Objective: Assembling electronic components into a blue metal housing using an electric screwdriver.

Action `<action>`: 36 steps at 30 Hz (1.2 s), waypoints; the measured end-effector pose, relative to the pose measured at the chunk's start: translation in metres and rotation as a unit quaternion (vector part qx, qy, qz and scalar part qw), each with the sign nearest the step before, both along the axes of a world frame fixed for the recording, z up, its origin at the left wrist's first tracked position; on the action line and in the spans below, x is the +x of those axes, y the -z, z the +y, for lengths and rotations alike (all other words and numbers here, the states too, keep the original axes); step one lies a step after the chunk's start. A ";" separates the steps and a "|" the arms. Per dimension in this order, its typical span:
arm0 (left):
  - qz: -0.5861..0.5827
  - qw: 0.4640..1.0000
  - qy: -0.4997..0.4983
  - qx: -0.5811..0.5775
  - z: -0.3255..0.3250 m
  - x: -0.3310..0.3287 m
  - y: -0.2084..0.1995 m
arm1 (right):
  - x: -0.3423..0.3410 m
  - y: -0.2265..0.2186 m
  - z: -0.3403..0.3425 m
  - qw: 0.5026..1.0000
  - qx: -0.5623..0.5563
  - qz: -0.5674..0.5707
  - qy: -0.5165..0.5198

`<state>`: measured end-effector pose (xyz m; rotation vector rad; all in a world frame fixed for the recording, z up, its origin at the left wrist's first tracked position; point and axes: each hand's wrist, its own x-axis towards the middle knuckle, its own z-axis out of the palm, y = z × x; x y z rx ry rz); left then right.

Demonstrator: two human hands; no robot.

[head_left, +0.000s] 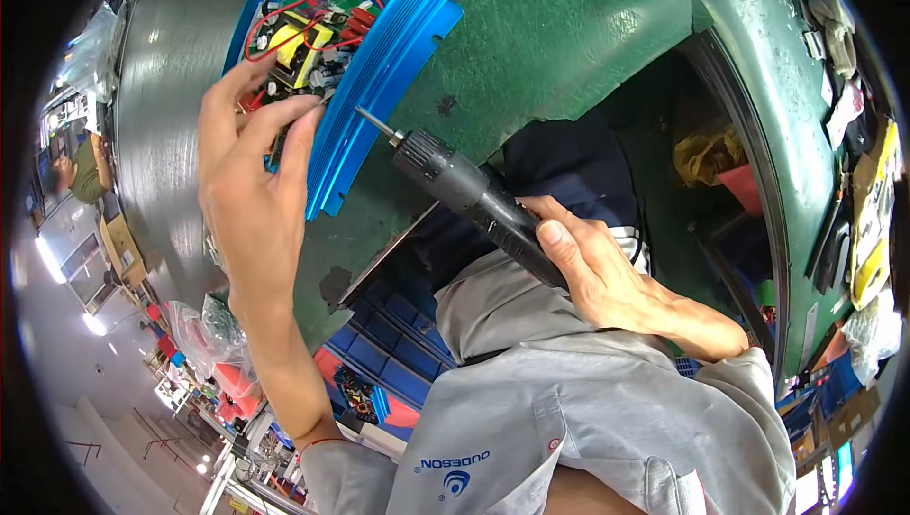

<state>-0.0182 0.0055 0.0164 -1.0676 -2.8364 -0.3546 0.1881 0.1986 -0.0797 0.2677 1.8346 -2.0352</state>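
A blue finned aluminium housing [384, 64] lies at the upper left of the green table, with an open circuit board inside. On the board sit a yellow-wrapped transformer [301, 48], red wires and several small components. My left hand [251, 169] reaches over the housing's near end, thumb and forefinger brought together at the board's edge; what they pinch is too small to make out. Wrapped around the body of a black electric screwdriver [460, 178], my right hand [597, 273] holds it at a slant. Its bit points up-left, just beside the housing's outer wall, apart from my left fingers.
A dark conveyor belt [171, 98] runs along the left of the green table [578, 17]. Blue bins [389, 335] stand below the table's near edge. To the right are a green ledge [763, 69] with tools and bags, and a yellow bag [706, 156] lower down.
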 end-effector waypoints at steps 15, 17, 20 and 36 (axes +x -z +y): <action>-0.068 0.996 0.023 0.057 -0.013 -0.009 0.010 | -0.004 -0.020 0.007 0.996 -0.008 -0.083 -0.024; -0.072 0.995 0.023 0.070 -0.013 -0.010 0.009 | -0.003 -0.020 0.009 0.996 -0.013 -0.085 -0.018; -0.069 0.994 0.028 0.086 -0.015 -0.014 0.009 | 0.003 -0.015 0.009 0.997 -0.020 -0.068 -0.012; -0.087 0.993 0.032 0.074 -0.013 -0.015 0.011 | -0.006 -0.017 0.014 0.998 0.041 -0.023 -0.044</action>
